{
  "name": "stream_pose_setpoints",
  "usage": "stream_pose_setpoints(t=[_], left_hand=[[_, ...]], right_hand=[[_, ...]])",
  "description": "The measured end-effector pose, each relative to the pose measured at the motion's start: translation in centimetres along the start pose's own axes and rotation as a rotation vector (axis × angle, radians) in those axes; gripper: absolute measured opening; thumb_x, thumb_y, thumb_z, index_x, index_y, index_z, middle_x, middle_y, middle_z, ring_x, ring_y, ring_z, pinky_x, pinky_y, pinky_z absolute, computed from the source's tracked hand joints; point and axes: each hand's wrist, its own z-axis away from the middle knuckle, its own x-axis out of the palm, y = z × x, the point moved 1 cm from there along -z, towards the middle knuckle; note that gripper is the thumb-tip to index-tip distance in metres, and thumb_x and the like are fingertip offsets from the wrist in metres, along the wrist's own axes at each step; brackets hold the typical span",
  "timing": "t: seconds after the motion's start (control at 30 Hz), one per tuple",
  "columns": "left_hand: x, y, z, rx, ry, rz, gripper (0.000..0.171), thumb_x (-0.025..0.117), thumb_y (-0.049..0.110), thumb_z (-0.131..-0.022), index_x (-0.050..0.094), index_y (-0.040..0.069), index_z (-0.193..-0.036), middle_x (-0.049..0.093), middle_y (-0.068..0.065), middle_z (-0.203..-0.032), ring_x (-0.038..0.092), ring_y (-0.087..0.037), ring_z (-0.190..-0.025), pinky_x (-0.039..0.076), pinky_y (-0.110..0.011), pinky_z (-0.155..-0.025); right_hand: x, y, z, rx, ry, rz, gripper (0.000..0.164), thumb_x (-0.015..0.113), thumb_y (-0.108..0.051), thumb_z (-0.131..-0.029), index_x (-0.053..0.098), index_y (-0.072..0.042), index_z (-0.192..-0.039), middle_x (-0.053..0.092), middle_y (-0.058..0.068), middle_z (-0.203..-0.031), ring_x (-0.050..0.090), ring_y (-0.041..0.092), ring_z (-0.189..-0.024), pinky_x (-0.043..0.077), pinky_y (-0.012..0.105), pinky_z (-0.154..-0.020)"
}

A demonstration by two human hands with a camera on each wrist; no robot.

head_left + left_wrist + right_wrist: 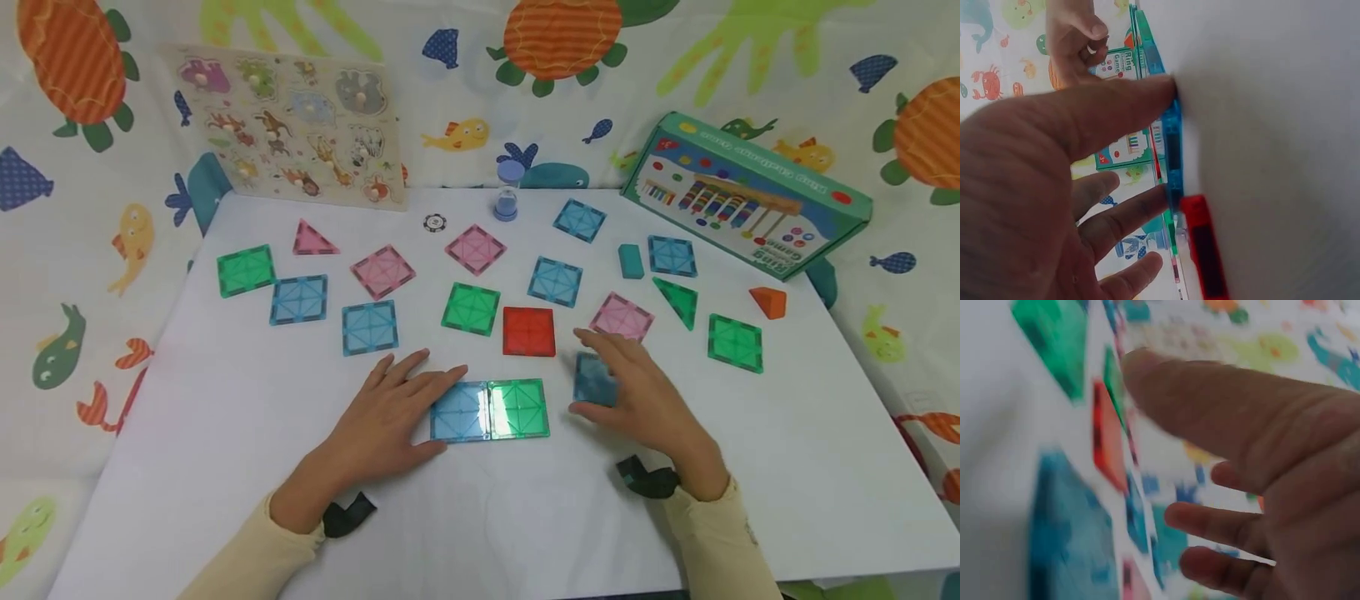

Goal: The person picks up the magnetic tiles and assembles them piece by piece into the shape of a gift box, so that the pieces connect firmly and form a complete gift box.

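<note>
In the head view, a blue square magnetic tile (459, 412) and a green square magnetic tile (519, 408) lie edge to edge. My left hand (382, 417) holds the blue tile at its left part, thumb at the near edge and index finger at the far edge. The left wrist view shows that thumb (1122, 109) against the blue tile's edge (1174, 144). My right hand (637, 387) hovers with parted fingers over another blue square tile (591, 382), partly covering it. In the right wrist view, that blurred blue tile (1075, 531) stands apart from the thumb (1179, 394).
A red tile (528, 332), a green tile (471, 309) and a pink tile (622, 317) lie just beyond the hands. Several more tiles spread farther back. An animal puzzle board (296, 125), a small hourglass (507, 192) and a green game box (742, 196) stand at the back.
</note>
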Motion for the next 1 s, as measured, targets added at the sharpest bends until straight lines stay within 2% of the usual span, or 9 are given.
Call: stream_pose_setpoints(t=[0.07,0.17,0.33,0.47,0.6,1.0], left_hand=[[0.0,-0.2,0.1,0.001,0.002,0.006,0.098,0.075,0.052,-0.072,0.020,0.035,-0.150,0.049,0.009,-0.138,0.021,-0.027,-0.141,0.012,-0.058,-0.111],[-0.1,-0.5,0.3,0.000,-0.001,0.018,0.098,0.075,0.052,-0.072,0.020,0.035,-0.150,0.048,0.010,-0.138,0.021,-0.026,-0.141,0.013,-0.057,-0.111],[-0.1,-0.9,0.3,-0.009,-0.025,0.036,0.099,0.075,0.052,-0.072,0.018,0.034,-0.151,0.045,0.010,-0.141,0.019,-0.026,-0.141,0.013,-0.057,-0.111],[-0.2,-1.1,0.2,-0.013,-0.024,0.044,0.102,0.077,0.051,-0.070,0.017,0.033,-0.151,0.045,0.009,-0.140,0.019,-0.026,-0.141,0.013,-0.057,-0.111],[-0.3,-1.2,0.1,-0.012,-0.024,0.043,0.105,0.079,0.050,-0.068,0.017,0.033,-0.151,0.047,0.007,-0.138,0.019,-0.026,-0.141,0.013,-0.056,-0.112],[-0.2,-1.4,0.1,-0.007,-0.030,0.049,0.107,0.079,0.051,-0.067,0.016,0.032,-0.151,0.047,0.007,-0.138,0.019,-0.025,-0.141,0.013,-0.056,-0.112]], right_hand=[[-0.8,1.2,0.6,0.073,-0.015,0.023,0.100,0.087,-0.036,-0.064,0.031,-0.028,-0.147,0.045,-0.001,-0.138,0.041,0.020,-0.122,0.049,0.046,-0.090],[-1.2,2.2,1.1,0.142,-0.085,0.042,0.099,0.086,-0.037,-0.065,0.030,-0.029,-0.147,0.044,0.002,-0.140,0.041,0.022,-0.118,0.050,0.048,-0.087],[-0.9,2.3,1.2,0.177,-0.149,0.057,0.094,0.084,-0.037,-0.068,0.033,-0.029,-0.146,0.044,0.004,-0.140,0.042,0.024,-0.117,0.051,0.047,-0.085],[-0.9,2.0,1.2,0.171,-0.162,0.052,0.094,0.086,-0.034,-0.067,0.034,-0.028,-0.146,0.043,0.006,-0.139,0.041,0.026,-0.121,0.051,0.048,-0.085],[-0.6,1.6,1.0,0.141,-0.202,0.031,0.095,0.086,-0.035,-0.066,0.034,-0.029,-0.146,0.044,0.003,-0.137,0.040,0.023,-0.123,0.051,0.045,-0.086],[0.8,0.0,0.6,0.015,-0.214,0.021,0.103,0.087,-0.040,-0.063,0.029,-0.031,-0.148,0.049,-0.005,-0.127,0.044,0.014,-0.115,0.053,0.037,-0.085]])
